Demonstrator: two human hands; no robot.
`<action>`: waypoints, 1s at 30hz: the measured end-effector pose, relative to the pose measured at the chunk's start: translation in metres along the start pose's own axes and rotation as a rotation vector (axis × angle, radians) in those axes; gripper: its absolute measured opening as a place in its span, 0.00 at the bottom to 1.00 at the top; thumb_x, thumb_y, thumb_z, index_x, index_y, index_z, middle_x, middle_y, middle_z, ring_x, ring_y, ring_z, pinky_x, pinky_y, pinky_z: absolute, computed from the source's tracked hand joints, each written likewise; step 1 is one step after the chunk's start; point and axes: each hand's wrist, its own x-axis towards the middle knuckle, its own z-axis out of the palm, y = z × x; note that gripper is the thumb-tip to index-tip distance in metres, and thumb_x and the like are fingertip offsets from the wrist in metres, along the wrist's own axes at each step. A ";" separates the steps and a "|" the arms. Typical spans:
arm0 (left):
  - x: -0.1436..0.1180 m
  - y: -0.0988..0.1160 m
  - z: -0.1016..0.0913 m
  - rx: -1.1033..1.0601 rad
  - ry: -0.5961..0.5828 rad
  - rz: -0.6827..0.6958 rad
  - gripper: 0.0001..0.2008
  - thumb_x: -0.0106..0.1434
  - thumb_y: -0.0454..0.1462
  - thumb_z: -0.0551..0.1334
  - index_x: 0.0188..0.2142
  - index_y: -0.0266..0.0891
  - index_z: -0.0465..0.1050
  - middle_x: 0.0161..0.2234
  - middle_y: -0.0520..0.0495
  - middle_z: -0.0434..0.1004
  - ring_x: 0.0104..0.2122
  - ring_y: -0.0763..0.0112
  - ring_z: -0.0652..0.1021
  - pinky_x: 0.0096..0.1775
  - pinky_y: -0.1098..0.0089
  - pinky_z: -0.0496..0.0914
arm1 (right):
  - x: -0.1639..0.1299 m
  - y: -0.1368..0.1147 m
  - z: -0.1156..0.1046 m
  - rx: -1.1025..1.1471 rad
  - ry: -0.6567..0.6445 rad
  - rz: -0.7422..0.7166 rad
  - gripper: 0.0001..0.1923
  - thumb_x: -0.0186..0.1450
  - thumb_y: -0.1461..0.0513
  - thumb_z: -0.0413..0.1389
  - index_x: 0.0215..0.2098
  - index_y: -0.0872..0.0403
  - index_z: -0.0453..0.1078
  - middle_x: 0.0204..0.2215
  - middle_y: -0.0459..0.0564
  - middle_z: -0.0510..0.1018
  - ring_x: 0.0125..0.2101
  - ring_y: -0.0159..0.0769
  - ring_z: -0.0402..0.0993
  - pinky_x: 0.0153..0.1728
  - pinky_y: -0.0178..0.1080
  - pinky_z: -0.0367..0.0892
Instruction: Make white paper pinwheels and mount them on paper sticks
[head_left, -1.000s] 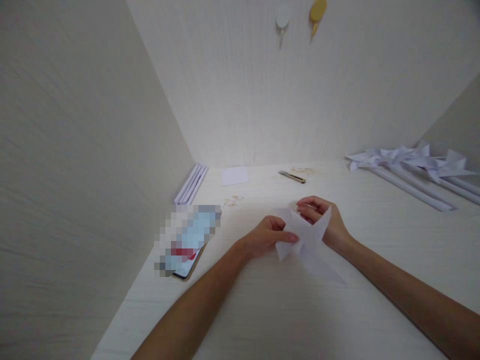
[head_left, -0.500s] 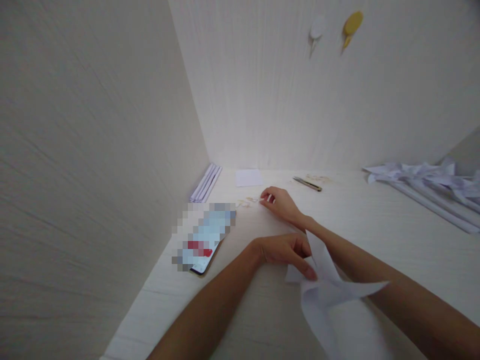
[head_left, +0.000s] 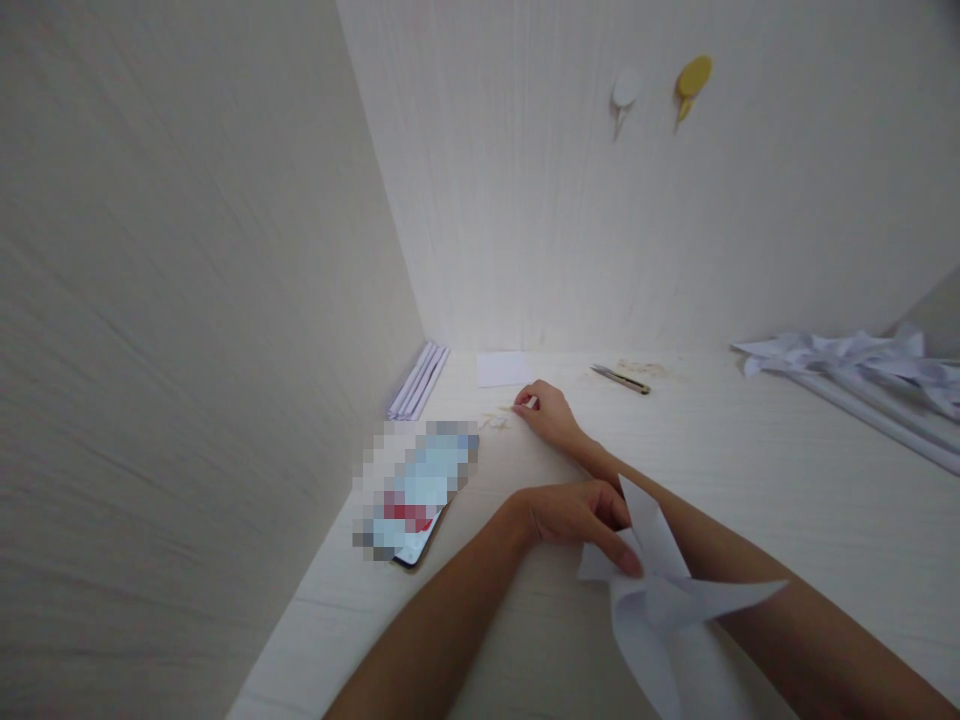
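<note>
My left hand [head_left: 581,512] pinches a folded white paper pinwheel [head_left: 660,595] near its centre, thumb on top. Its pointed blades spread out, and one lies across my right forearm. Farther forward, my right hand [head_left: 551,412] has thumb and forefinger brought together at the edge of a small scatter of thin beige bits [head_left: 495,421]. Whatever is between those fingertips is too small to make out. A white paper card [head_left: 502,368] lies just beyond that hand.
A phone [head_left: 431,490] with a lit screen lies left. Rolled white paper sticks [head_left: 418,382] rest against the left wall. Thread snips [head_left: 621,379] lie by more beige bits [head_left: 641,369]. Several paper pinwheels [head_left: 840,355] with sticks lie right. White [head_left: 624,88] and yellow [head_left: 694,77] hooks are on the wall.
The view has tilted up slightly, so everything sits lower. My right fingertips have moved a little left over the beige bits. My left hand keeps its hold on the pinwheel.
</note>
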 end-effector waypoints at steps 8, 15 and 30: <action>-0.004 0.002 0.002 -0.128 0.158 0.064 0.14 0.25 0.34 0.71 0.17 0.35 0.73 0.17 0.54 0.72 0.19 0.77 0.69 0.28 0.74 0.64 | 0.001 0.000 -0.012 0.366 0.062 0.133 0.04 0.52 0.66 0.53 0.21 0.56 0.62 0.19 0.45 0.72 0.22 0.29 0.69 0.26 0.33 0.63; -0.003 0.002 0.001 -0.142 0.178 0.081 0.12 0.29 0.33 0.69 0.18 0.34 0.73 0.18 0.53 0.72 0.19 0.78 0.69 0.29 0.74 0.63 | -0.007 -0.003 -0.020 0.613 0.091 0.229 0.06 0.50 0.65 0.56 0.21 0.56 0.62 0.17 0.45 0.74 0.23 0.29 0.73 0.27 0.32 0.67; 0.011 0.005 -0.018 -0.382 1.066 0.658 0.09 0.37 0.35 0.65 0.15 0.35 0.64 0.16 0.56 0.66 0.18 0.81 0.66 0.24 0.76 0.60 | -0.064 0.024 -0.102 0.750 0.356 0.360 0.14 0.40 0.62 0.64 0.26 0.56 0.70 0.19 0.46 0.76 0.23 0.32 0.72 0.26 0.35 0.68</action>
